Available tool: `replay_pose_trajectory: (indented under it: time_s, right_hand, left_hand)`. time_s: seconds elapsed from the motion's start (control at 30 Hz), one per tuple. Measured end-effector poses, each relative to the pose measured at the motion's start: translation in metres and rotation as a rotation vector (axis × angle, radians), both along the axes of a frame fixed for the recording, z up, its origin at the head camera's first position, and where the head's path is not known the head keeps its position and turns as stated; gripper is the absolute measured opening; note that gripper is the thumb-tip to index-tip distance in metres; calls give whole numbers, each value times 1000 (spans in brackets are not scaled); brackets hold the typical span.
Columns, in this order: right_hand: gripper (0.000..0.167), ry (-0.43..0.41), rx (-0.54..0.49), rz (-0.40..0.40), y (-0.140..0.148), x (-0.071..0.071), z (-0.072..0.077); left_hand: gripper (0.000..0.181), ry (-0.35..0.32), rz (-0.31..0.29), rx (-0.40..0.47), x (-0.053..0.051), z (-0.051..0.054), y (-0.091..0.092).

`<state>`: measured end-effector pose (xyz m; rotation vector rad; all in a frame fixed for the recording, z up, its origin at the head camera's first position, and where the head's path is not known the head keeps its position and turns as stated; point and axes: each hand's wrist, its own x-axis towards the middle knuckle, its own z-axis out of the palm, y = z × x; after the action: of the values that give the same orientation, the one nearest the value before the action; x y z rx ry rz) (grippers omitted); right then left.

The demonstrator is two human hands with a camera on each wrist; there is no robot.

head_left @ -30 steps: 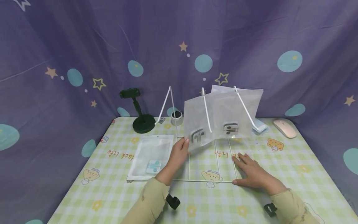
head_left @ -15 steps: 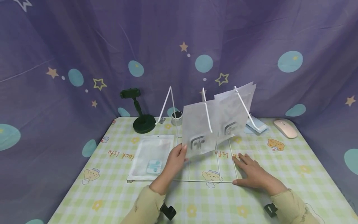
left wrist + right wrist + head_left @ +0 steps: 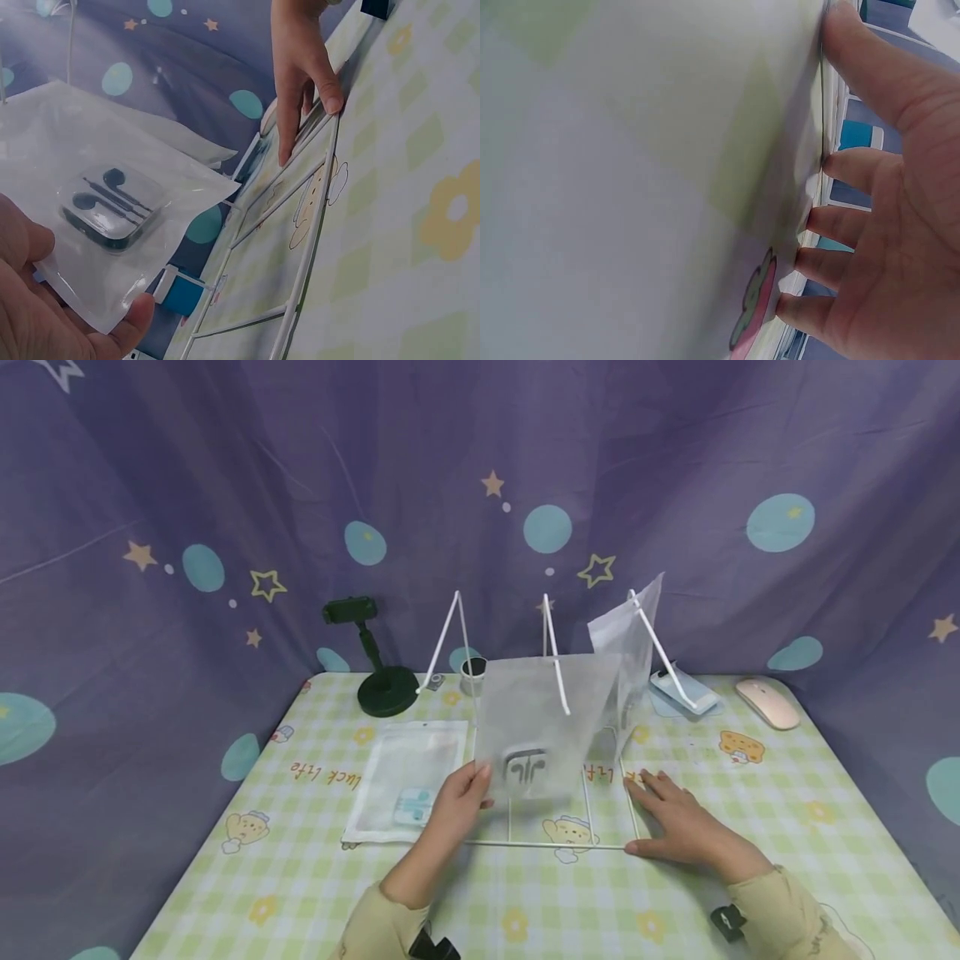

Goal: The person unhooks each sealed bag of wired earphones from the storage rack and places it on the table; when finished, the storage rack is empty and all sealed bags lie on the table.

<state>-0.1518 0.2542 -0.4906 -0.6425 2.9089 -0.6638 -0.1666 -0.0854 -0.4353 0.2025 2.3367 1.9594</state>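
My left hand (image 3: pixel 456 797) holds the lower left edge of a translucent white bag (image 3: pixel 536 710). Boxed dark earphones (image 3: pixel 112 201) show through that bag in the left wrist view. The middle prong of a white wire rack (image 3: pixel 547 845) crosses in front of the bag; I cannot tell whether it hangs on it. Behind, at the rack's right prong, a second white bag (image 3: pixel 633 639) is turned nearly edge-on. With fingers spread, my right hand (image 3: pixel 678 827) rests on the front right corner of the rack's base.
Flat on the table left of the rack lies another white bag (image 3: pixel 401 760) with light blue earphones. A dark green phone stand (image 3: pixel 386 689), a small white round container (image 3: pixel 472 675), a light blue packet (image 3: pixel 682 689) and a pink mouse (image 3: pixel 767 703) stand along the back.
My left hand has moved down and slightly left with the front bag, whose top edge has dropped. The back bag has swung from facing front to nearly edge-on. My right hand stays put.
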Motion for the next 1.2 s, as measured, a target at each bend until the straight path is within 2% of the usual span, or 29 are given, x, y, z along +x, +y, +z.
replay_pose_trajectory:
  time_s: [0.2, 0.8, 1.07, 1.2]
  right_hand:
    - [97, -6, -2, -1, 0, 1, 1]
    - [98, -10, -10, 10, 2, 0, -1]
    - [80, 46, 9, 12, 2, 0, -4]
    - [80, 75, -14, 11, 2, 0, -5]
  left_hand:
    - [31, -12, -20, -15, 11, 5, -7]
    - [35, -3, -159, -61, 38, 16, -30]
    - [36, 24, -259, -70, 45, 20, -36]
    - [34, 28, -294, -64, 50, 23, -41]
